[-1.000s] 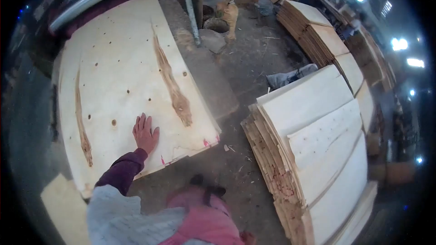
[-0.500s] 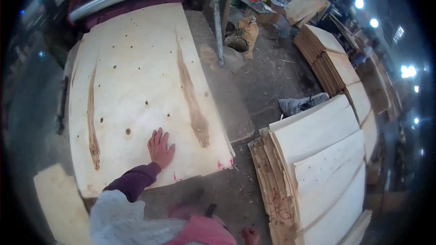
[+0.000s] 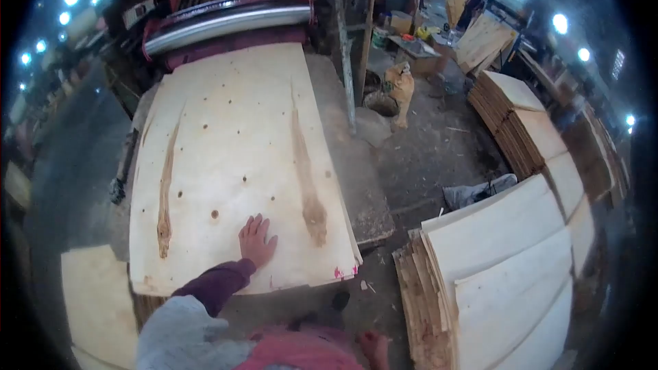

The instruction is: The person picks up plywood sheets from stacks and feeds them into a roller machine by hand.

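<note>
My left hand lies flat on a large pale wood veneer sheet, with its fingers stretched out. It rests near the sheet's front edge, right of a dark knot. The sheet has brown streaks, several knots and pink marks at its near right corner. Its far end reaches a machine with a shiny metal roller. Low in the view, beside my body, my right hand hangs with curled fingers and touches no sheet. I see nothing in it, though it is small and slightly blurred.
A stack of veneer sheets stands close on the right, with another stack behind. More pale sheets lie at lower left. A slanted post, a yellowish sack and a grey bag are farther back.
My view has tilted up, so the scene sits lower and farther right, with more of the machine showing. My left hand keeps its place on the sheet; more of my right hand shows.
</note>
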{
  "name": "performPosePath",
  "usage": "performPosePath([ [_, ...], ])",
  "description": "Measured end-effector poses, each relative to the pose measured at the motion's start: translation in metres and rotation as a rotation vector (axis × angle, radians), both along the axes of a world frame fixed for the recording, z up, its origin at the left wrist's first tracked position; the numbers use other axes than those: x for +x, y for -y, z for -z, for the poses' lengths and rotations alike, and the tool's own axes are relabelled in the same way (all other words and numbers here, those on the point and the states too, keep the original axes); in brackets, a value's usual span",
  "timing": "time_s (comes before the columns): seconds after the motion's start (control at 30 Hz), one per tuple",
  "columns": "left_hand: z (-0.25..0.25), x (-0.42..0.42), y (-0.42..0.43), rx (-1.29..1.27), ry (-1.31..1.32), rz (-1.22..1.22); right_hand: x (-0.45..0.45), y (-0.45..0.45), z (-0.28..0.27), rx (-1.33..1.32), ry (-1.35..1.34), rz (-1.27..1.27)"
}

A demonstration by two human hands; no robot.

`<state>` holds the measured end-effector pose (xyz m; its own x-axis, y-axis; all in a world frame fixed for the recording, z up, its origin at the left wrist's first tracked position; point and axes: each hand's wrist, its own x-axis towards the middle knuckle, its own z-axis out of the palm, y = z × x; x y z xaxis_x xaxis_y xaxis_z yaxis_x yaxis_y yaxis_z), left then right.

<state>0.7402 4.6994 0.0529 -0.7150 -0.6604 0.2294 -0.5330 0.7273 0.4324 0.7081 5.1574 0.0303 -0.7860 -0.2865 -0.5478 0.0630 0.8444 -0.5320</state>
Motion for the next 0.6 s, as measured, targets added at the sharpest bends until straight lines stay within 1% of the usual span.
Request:
performPosePath([
  [0.07,-0.001,-0.002,-0.001,-0.030,-0.002,-0.012,-0.038,0.010,0.011,0.054,-0.172,-0.277],
  [0.1,0.001,-0.002,-0.003,-0.040,0.001,-0.015,-0.055,0.021,-0.004,-0.054,-0.213,-0.258],
  [0.17,0.002,-0.004,-0.004,-0.068,0.026,-0.010,-0.098,0.052,-0.062,-0.273,-0.285,-0.213],
  [0.23,-0.002,-0.008,-0.006,-0.093,0.081,-0.017,-0.142,0.063,-0.105,-0.445,-0.481,-0.150],
  [0.3,0.004,-0.010,-0.008,-0.164,0.074,-0.011,-0.184,0.060,-0.179,-0.284,-0.425,-0.011],
  [0.33,0.009,-0.012,-0.008,-0.199,0.064,-0.011,-0.203,0.050,-0.200,-0.445,-0.575,0.045],
  [0.37,0.014,-0.013,-0.007,-0.233,0.055,-0.024,-0.227,0.039,-0.211,-0.525,-0.731,0.056],
  [0.4,0.018,-0.012,-0.005,-0.277,0.020,-0.005,-0.249,0.030,-0.229,-0.694,-0.922,0.066],
  [0.43,0.014,-0.014,-0.007,-0.285,0.071,-0.028,-0.257,0.029,-0.272,-0.629,-0.955,0.146],
  [0.47,0.011,-0.015,-0.008,-0.301,0.054,-0.027,-0.268,0.026,-0.297,-0.680,-1.124,0.146],
  [0.5,0.010,-0.015,-0.009,-0.312,0.035,-0.022,-0.281,0.014,-0.313,-0.726,-1.230,0.112],
  [0.57,0.008,-0.016,-0.011,-0.286,0.066,-0.047,-0.265,0.021,-0.379,-0.936,-1.278,-0.054],
  [0.6,0.006,-0.017,-0.011,-0.273,0.083,-0.055,-0.260,0.027,-0.404,-1.005,-1.359,-0.156],
])
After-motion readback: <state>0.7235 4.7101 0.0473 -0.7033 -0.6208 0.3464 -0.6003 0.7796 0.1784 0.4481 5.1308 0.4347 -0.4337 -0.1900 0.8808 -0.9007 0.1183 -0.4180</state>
